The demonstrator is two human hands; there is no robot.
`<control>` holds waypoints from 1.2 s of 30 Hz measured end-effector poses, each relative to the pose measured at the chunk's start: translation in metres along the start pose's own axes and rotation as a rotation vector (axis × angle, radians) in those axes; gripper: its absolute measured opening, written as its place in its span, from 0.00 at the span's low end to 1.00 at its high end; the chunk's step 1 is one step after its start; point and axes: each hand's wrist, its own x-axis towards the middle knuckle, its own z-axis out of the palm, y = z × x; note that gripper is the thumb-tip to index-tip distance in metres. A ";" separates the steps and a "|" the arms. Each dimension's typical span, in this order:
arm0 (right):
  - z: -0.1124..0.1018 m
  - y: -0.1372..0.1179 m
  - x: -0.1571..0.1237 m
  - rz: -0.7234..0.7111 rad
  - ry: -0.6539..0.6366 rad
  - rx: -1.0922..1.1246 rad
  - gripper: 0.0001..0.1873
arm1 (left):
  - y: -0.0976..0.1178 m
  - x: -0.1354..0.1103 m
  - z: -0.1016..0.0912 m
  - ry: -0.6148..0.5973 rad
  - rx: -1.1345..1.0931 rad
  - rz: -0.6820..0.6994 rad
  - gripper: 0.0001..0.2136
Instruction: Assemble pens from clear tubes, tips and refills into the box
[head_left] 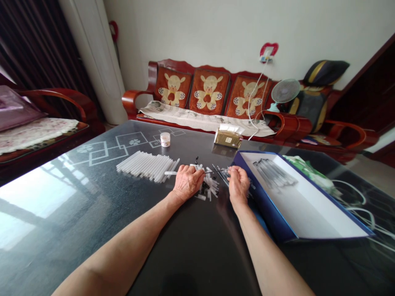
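Note:
My left hand (pixel 186 181) rests on the dark glass table (pixel 92 213), fingers closed round a white pen tube (pixel 170 173) that sticks out to the left. My right hand (pixel 238 183) is pinched on a thin dark refill (pixel 216 171) that reaches toward the left hand. Between both hands lies a small heap of clear caps and black bits (pixel 209 187). A row of several white pen tubes (pixel 145 165) lies to the left of my left hand.
A blue box lid with a white inside (pixel 308 213) lies at the right and holds several finished pens (pixel 273 172). A small white jar (pixel 165 139) and a tan packet (pixel 227 139) stand farther back. A red wooden sofa (pixel 210 94) and a fan (pixel 285 91) are behind the table.

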 end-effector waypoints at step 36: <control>-0.022 0.010 0.044 -0.332 -0.336 -1.099 0.12 | -0.005 0.000 0.010 0.047 -0.067 0.014 0.14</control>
